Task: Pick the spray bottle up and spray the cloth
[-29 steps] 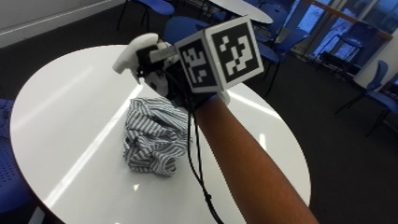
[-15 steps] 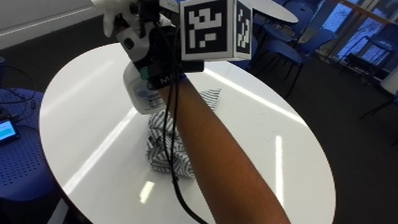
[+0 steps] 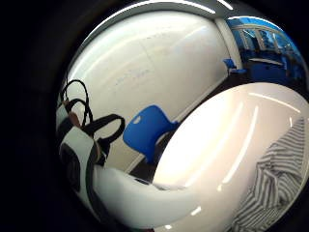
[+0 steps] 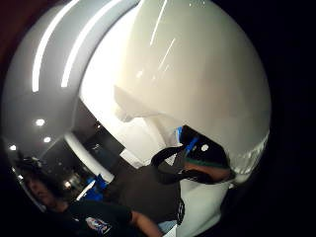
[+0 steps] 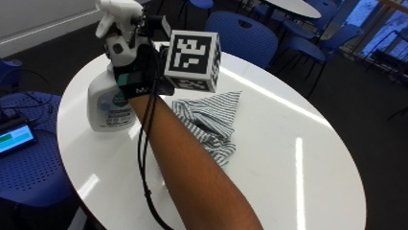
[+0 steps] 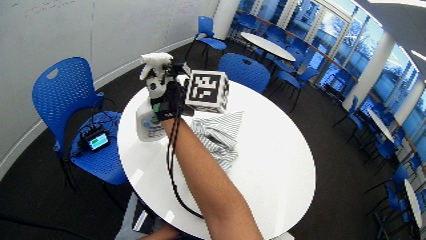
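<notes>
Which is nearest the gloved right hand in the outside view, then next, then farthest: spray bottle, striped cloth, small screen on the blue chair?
1. Spray bottle: in the right hand.
2. Striped cloth: on the table beside the forearm.
3. Small screen: off the table, on the chair.

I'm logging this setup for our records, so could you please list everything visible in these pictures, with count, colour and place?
spray bottle: one, white with a white trigger head, upright near the table's edge, beside the cloth.
cloth: one, white with dark stripes, crumpled near the middle of the table.
table: one, round and white, bearing the bottle and the cloth.
blue chairs: several, one close beside the table with a small lit screen on its seat, others round further tables.
further tables: at least one, round and white, by the windows.
right hand: one, black-gloved, its grip round the bottle's neck.
forearm: one, bare, reaching over the table.
</notes>
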A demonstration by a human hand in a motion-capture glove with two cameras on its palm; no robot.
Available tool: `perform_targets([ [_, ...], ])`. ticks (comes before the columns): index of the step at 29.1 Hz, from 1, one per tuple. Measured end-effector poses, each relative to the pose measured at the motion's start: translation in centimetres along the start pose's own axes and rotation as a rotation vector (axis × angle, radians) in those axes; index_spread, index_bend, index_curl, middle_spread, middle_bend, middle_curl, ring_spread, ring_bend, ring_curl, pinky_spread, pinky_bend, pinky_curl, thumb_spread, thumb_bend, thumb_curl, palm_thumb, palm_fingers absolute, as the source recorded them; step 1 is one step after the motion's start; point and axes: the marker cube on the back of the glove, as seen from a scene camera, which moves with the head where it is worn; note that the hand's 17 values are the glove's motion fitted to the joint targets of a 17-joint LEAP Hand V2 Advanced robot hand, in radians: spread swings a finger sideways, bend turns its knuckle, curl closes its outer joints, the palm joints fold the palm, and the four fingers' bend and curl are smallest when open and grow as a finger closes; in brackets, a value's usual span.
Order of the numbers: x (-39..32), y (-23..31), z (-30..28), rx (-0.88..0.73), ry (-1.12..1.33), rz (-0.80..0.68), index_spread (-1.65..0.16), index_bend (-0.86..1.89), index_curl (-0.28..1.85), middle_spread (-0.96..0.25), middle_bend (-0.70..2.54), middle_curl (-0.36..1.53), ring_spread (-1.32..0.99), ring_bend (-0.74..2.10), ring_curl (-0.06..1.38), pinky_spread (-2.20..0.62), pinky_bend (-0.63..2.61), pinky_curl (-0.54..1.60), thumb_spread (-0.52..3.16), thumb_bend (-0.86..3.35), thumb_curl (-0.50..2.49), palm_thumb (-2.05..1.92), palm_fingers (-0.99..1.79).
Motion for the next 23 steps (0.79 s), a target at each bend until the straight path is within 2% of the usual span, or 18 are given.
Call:
perform_targets([
  [3, 0.3, 0.9, 0.6, -0.02, -0.005, 0.032, -0.3, 0.14, 0.43, -0.23, 0.72, 0.54, -0.22, 0.85, 0.46, -0.34, 0.56, 0.4, 1.08, -0.02, 0.6, 0.78, 1.34],
  [9, 0.9, -0.1, 0.9, -0.021, 0.007, -0.042, -0.3, 0.14, 0.43, -0.23, 0.72, 0.54, -0.22, 0.85, 0.46, -0.34, 0.56, 0.4, 1.08, -0.02, 0.6, 0.78, 1.34],
  [23, -1.7, -1.5, -2.8, 0.09, 0.047, -0.088, -0.3, 0.14, 0.43, -0.24, 0.7, 0.54, -0.23, 0.85, 0.46, -0.34, 0.57, 0.4, 1.07, -0.02, 0.61, 0.77, 1.34],
])
